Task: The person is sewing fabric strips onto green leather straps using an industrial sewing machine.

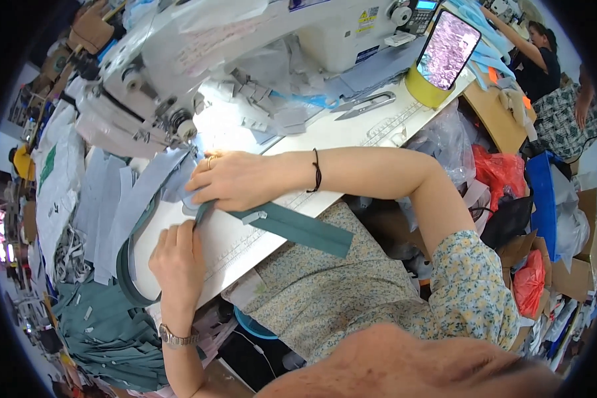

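Fingers of the right hand (235, 179) are lying nearly flat and close together, pressing down on a dark green fabric strip (298, 227) where it is meeting a pale grey fabric piece (169, 178) on the white sewing table (325, 136). A ring is showing on one finger and a thin black band is circling the wrist. Just below those fingertips, the left hand (178, 257) is curling its fingers narrowly, pinching the edge of the same green strip between thumb and forefinger; a metal wristwatch is sitting on that wrist. From the pinch the strip is running out past the right palm and ending beyond the table edge, over the person's flowered lap, with a small pale tag lying on it beside the right hand's heel. Another length of green band is looping away from the left fingers, down around the table's edge. Directly beyond the right fingertips, the sewing machine (179, 79) is standing, its needle end close to the knuckles. Farther past the right wrist, thread snips (365, 105) are lying on the table, and well beyond them a phone (448, 50) is leaning upright in a yellow tape roll (424, 89). Below the left wrist, a heap of green fabric pieces (106, 331) is lying. At the far right, another person (540, 56) is reaching across a neighbouring bench.
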A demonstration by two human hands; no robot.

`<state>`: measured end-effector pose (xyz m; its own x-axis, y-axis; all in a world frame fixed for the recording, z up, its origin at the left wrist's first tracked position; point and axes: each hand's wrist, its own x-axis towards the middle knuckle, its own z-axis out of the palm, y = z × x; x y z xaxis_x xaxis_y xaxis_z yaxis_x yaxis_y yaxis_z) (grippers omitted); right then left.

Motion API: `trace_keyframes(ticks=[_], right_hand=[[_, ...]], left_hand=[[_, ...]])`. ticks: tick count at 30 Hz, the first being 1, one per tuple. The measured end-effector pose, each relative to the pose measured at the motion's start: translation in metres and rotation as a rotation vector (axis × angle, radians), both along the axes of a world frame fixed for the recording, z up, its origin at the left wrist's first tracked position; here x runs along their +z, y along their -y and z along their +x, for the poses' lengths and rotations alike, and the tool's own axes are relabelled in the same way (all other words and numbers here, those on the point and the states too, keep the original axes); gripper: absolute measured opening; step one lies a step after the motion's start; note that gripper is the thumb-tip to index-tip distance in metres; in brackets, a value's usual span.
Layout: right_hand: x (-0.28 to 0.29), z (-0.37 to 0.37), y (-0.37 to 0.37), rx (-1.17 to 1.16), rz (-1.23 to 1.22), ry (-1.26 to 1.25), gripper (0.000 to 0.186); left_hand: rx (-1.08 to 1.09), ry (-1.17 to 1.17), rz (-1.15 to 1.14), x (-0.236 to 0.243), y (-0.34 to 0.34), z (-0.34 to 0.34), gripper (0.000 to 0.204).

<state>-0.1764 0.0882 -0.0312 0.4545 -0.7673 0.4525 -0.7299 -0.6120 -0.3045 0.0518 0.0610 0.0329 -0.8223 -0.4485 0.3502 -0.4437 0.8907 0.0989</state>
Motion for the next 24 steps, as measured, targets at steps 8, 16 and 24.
trace_keyframes(ticks=[8,16,24], right_hand=[[0.001,0.000,-0.006,0.013,-0.012,0.032,0.030],[-0.006,0.003,-0.007,-0.055,-0.083,-0.055,0.026],[0.001,0.001,-0.007,-0.038,-0.045,-0.045,0.029]], left_hand=[[0.487,0.290,-0.181,0.025,0.072,0.083,0.015],[-0.088,0.005,-0.199,-0.004,0.016,-0.024,0.042],[-0.044,-0.088,0.191,-0.018,0.026,0.003,0.009]])
